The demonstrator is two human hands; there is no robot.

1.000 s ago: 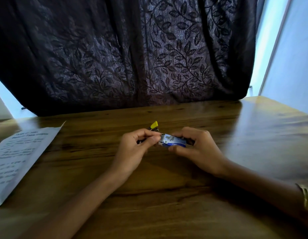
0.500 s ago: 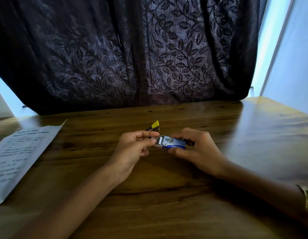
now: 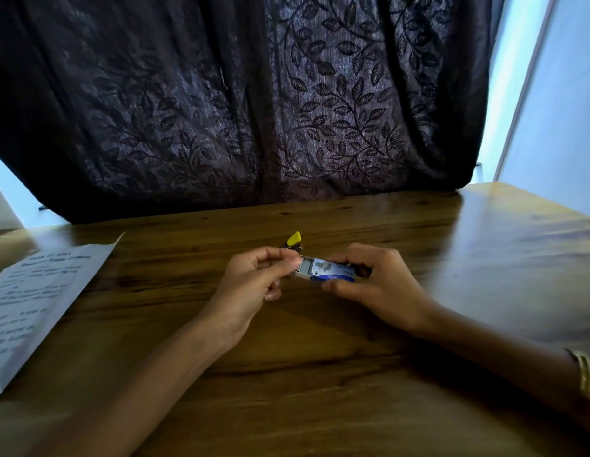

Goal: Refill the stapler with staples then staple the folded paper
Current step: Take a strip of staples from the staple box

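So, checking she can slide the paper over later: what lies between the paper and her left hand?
Nothing: the head view shows only bare table between paper and left hand.

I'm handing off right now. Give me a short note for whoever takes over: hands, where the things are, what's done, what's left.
Right hand grips the small blue staple box, its drawer slid partly out toward the left.
Left hand pinches at the drawer's open end; whether it holds staples cannot be told.
Stapler, yellow-tipped, lies on the table just behind the left hand.
Paper lies at the table's left edge.
Done: box opened.
Left: take out staples, load the stapler, staple the paper.
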